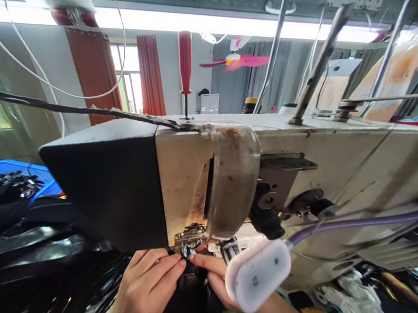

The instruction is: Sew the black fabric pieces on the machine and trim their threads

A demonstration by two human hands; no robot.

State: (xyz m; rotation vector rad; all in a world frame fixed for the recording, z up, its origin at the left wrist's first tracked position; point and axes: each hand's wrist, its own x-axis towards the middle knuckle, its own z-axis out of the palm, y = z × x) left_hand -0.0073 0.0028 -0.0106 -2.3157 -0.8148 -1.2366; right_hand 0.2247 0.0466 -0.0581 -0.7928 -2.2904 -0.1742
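Observation:
A worn cream sewing machine head (338, 166) fills the view, with a black panel on its left end. Under it, the presser foot and needle area (189, 241) sit just above black fabric (190, 296). My left hand (146, 289) lies on the fabric left of the foot, fingers pressed together with their tips at the needle area. My right hand (212, 270) comes in from the right, fingertips pinching the fabric beside the foot. A white LED lamp head (258, 274) on a purple gooseneck covers part of my right hand.
Shiny black material (49, 277) is piled at the left, with a blue crate (13, 172) behind it. A red-handled screwdriver (185, 63) stands on top of the machine. Metal thread-stand rods (317, 68) rise at the right. White cloth scraps (354, 294) lie lower right.

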